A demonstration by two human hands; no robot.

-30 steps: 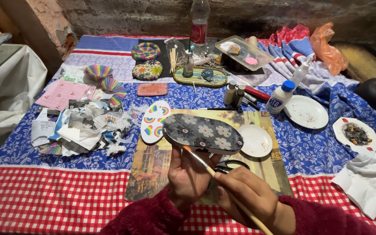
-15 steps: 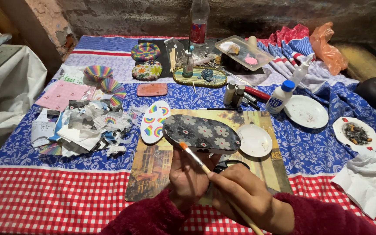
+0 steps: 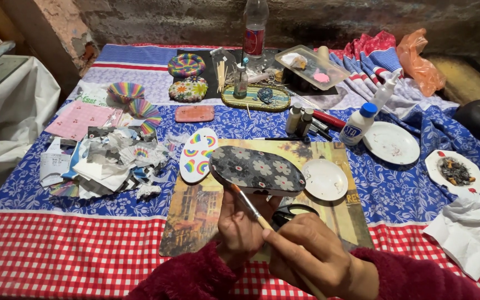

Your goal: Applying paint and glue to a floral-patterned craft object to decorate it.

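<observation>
left hand [image 3: 240,228]: wrapped round the near edge of the dark flowered oval piece [image 3: 258,170], propping it up above the picture mat [image 3: 195,211]
right hand [image 3: 306,255]: fingers pinched shut on a thin brush [image 3: 251,206], tip right at the oval's lower rim
step: looks like edge brushing
next: steady hold, short strokes along the rim
nearby: small white dish [image 3: 324,179] just beside, on the bench [image 3: 56,250]

A home craft corner: cloth-covered table [image 3: 56,261] against a rough plaster wall [image 3: 156,22], crowded with paper scraps [image 3: 112,161] and glue bottle [image 3: 356,125]
</observation>
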